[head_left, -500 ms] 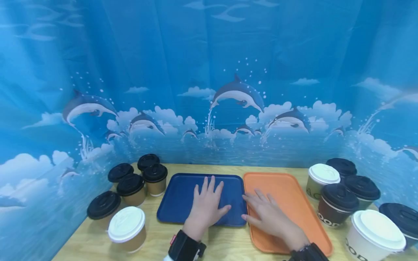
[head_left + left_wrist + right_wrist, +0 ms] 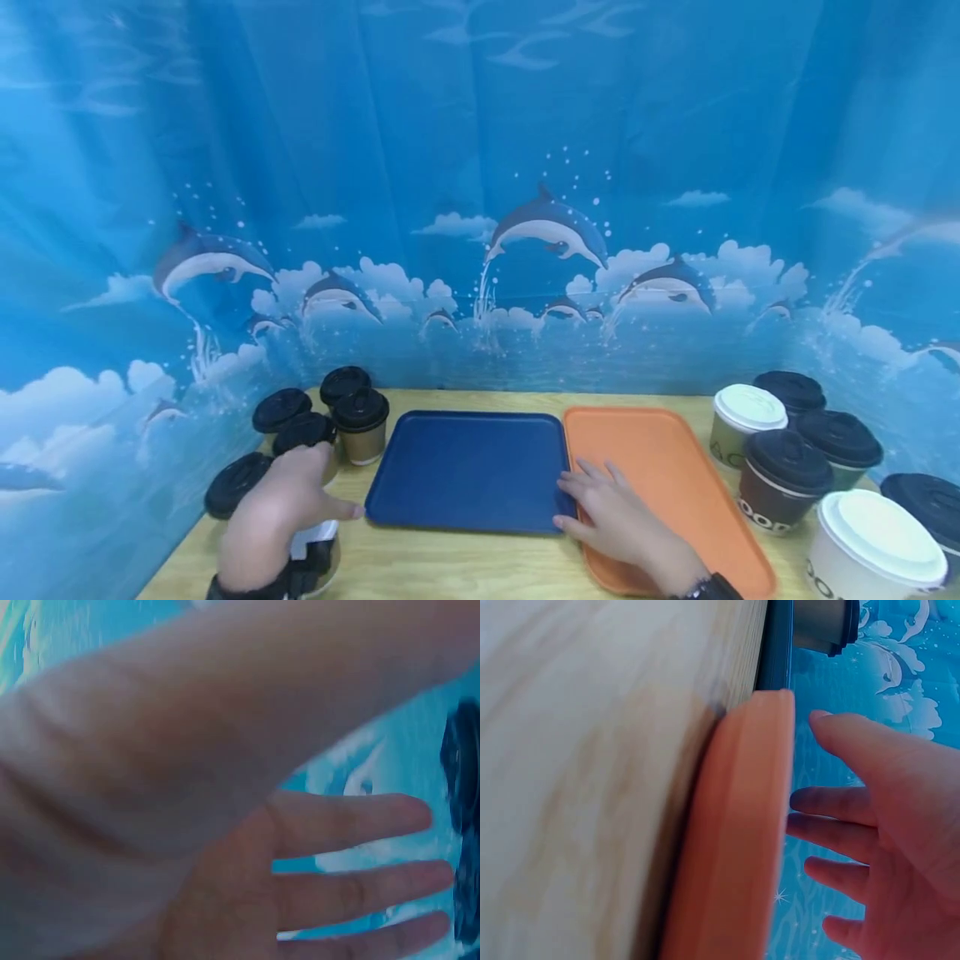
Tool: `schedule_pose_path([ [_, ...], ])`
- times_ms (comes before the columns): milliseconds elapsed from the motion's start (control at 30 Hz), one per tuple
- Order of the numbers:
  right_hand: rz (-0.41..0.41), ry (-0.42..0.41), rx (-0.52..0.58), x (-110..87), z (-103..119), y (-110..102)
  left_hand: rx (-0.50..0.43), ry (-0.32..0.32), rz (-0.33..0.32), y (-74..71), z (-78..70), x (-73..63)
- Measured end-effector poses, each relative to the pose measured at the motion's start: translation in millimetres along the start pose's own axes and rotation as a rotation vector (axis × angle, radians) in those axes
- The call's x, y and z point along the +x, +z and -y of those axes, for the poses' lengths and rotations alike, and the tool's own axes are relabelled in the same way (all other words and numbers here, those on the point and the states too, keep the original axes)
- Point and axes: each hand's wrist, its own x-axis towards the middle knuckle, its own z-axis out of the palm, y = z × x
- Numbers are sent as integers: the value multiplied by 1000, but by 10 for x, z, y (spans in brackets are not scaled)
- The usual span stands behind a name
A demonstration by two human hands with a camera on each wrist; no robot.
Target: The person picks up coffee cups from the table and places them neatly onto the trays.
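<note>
My left hand (image 2: pixel 281 504) hovers over the cups on the left, fingers extended and thumb out to the right. In the left wrist view its straight fingers (image 2: pixel 352 825) hold nothing. Beneath it, a white-lidded paper cup (image 2: pixel 327 530) is mostly hidden. Close to its fingertips is a black-lidded brown cup (image 2: pixel 306 429). Over the left part of the orange tray (image 2: pixel 675 467) hangs my right hand (image 2: pixel 622 521), fingers spread and empty, its tips near the seam with the blue tray (image 2: pixel 465 471). The right wrist view shows that hand (image 2: pixel 915 825) above the tray's rim.
More black-lidded cups (image 2: pixel 362 425) stand at the left. On the right are several larger tubs, some with black lids (image 2: pixel 787 462) and some with white lids (image 2: pixel 881 533). Behind the wooden table (image 2: pixel 450 567) hangs a blue dolphin curtain (image 2: pixel 480 167).
My left hand has moved left from above the blue tray to the cups. The right hand stays over the orange tray, nearly still. The head view has shifted slightly.
</note>
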Motion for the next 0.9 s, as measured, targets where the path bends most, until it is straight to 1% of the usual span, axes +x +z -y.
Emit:
schedule_pose_path([
  [33,5,8,0,-8,-4,-1,-14,-24,26,-15,75,-8],
  [67,8,14,2,-13,-6,-7,-23,-40,38,-33,121,-6],
  [167,21,27,-10,-16,-4,-26,-32,-83,64,-60,224,-2],
  [267,39,36,-13,-3,10,-36,-12,-117,61,-57,279,0],
  [400,56,52,-16,22,31,-16,-19,-126,60,-23,343,-5],
  [567,54,73,-17,12,24,-13,-32,-99,68,3,368,4],
  [667,60,83,-13,5,32,-22,-45,-96,73,18,370,-7],
  [800,59,91,-17,4,46,-38,-42,-110,81,28,340,-16],
  [900,53,78,-22,6,46,-46,-28,-137,84,34,313,-9],
])
